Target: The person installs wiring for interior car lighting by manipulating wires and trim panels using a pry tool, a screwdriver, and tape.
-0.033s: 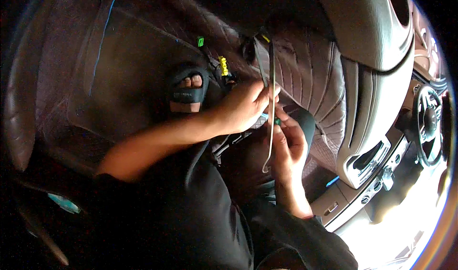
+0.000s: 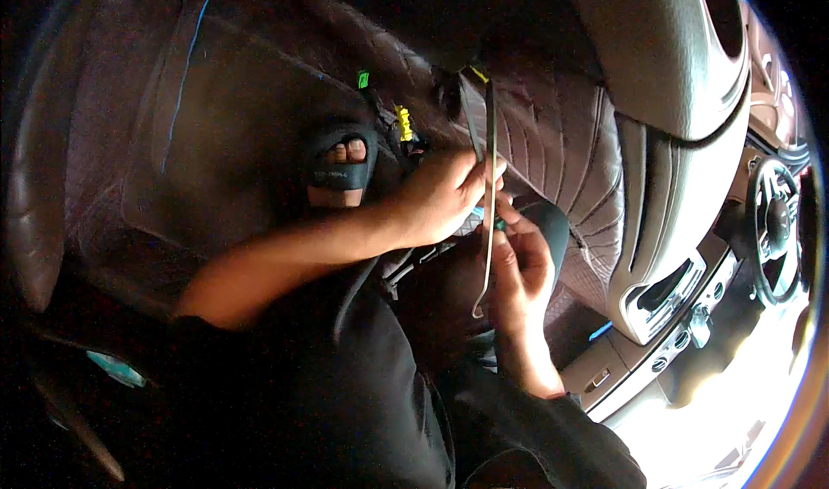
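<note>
My left hand (image 2: 445, 191) is closed, its fingers pinching a long thin strip (image 2: 489, 265) that hangs down past the fingertips to a small hooked end. Above that hand, a narrow dark band (image 2: 472, 126) runs up beside the strip toward a yellow tip (image 2: 478, 74). Thumb and fingers of my right hand (image 2: 522, 265) are pressed together on a small green piece (image 2: 500, 226), mostly covered by them. Both hands are close together over my lap, the right one lower. A bit of light blue shows between them; what it belongs to is hidden.
A yellow connector (image 2: 404, 123) and a green tag (image 2: 363, 80) lie by dark wiring beyond my left hand. My sandalled foot (image 2: 341, 165) rests on the car floor (image 2: 250, 100). Quilted seat covering (image 2: 561, 144), a console (image 2: 669, 221) and a steering wheel (image 2: 775, 217) are to the right.
The strip's hooked end has shifted very slightly left and down. Both hands keep nearly the same place and grip.
</note>
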`<action>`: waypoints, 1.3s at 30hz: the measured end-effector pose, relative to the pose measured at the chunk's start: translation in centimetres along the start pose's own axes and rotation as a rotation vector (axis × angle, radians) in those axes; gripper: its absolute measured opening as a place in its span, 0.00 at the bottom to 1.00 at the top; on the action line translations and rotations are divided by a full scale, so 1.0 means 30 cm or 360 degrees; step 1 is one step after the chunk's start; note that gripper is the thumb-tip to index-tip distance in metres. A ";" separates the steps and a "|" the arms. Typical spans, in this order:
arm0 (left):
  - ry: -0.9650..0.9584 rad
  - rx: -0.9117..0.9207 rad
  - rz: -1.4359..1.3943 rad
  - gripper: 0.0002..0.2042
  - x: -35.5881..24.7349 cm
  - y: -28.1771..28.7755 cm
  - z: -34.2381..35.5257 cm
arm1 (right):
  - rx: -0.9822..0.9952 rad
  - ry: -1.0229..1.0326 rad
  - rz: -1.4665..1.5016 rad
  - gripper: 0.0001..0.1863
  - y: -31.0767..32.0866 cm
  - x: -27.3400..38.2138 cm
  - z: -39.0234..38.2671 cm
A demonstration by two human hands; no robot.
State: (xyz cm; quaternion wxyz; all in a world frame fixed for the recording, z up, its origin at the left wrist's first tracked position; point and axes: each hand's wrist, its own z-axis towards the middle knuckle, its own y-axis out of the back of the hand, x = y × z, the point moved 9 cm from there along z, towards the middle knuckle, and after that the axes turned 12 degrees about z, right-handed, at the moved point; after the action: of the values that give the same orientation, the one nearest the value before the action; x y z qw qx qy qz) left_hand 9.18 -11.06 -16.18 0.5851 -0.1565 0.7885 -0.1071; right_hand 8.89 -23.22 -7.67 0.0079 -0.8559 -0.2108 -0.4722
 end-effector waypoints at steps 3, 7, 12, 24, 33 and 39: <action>0.0064 0.0096 -0.0051 0.20 0.042 -0.014 0.033 | -0.0074 -0.0099 0.0131 0.18 0.011 -0.057 0.017; 0.0190 -0.0019 0.0389 0.21 0.038 0.025 0.031 | -0.0155 -0.0129 0.0206 0.16 0.010 -0.100 0.041; 0.0063 0.0062 -0.0088 0.22 0.111 -0.022 0.065 | 0.0130 -0.0004 0.0248 0.19 0.000 -0.065 0.078; -0.0129 0.0134 0.0551 0.14 -0.102 0.038 -0.044 | 0.0368 0.0039 0.0105 0.28 -0.081 0.019 -0.069; -0.0242 -0.0050 0.0546 0.13 -0.108 0.037 -0.025 | 0.0329 -0.0034 0.0033 0.26 -0.029 0.012 -0.020; -0.0089 -0.0110 0.0387 0.12 -0.004 0.050 -0.011 | 0.0315 -0.0129 0.0038 0.26 0.004 -0.016 -0.009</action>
State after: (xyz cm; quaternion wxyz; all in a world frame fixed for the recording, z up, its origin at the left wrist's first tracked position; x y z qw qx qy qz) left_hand 8.71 -9.63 -16.51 0.6099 -0.0828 0.7881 -0.0038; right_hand 8.51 -23.55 -7.88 0.0894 -0.8718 -0.2462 -0.4139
